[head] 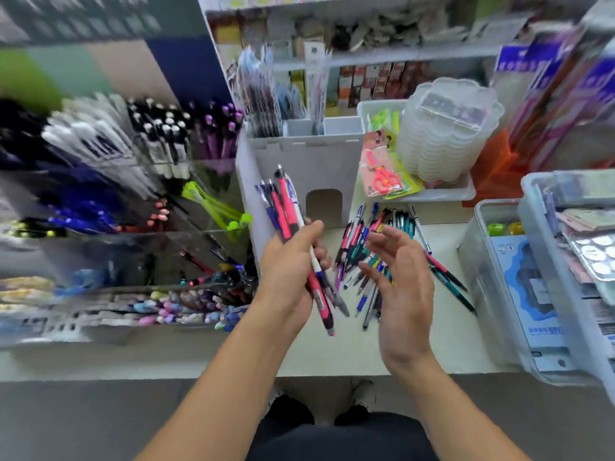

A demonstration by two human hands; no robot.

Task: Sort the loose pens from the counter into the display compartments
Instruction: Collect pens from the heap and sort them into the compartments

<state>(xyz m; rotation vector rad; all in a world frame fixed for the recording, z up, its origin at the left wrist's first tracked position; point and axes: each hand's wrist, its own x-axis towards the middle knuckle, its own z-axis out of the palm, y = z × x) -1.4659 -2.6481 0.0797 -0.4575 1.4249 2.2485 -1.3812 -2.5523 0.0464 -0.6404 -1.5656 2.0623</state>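
My left hand (293, 261) grips a bundle of pens (283, 207), pink, blue and white, held upright above the counter's front. A pile of loose pens (372, 247) lies on the white counter (349, 354) just to the right. Over that pile my right hand (399, 277) hovers with relaxed fingers, holding nothing. The pen display with clear compartments (116, 201) fills the left side, blurred, stocked with black, white, purple, blue and pink pens.
A white cardboard holder (306, 161) stands behind the hands. Packaged scissors (382, 168) and stacked clear lids (446, 128) sit in a white tray at the back right. Clear bins (506, 294) with stationery line the right edge. Shelves rise behind.
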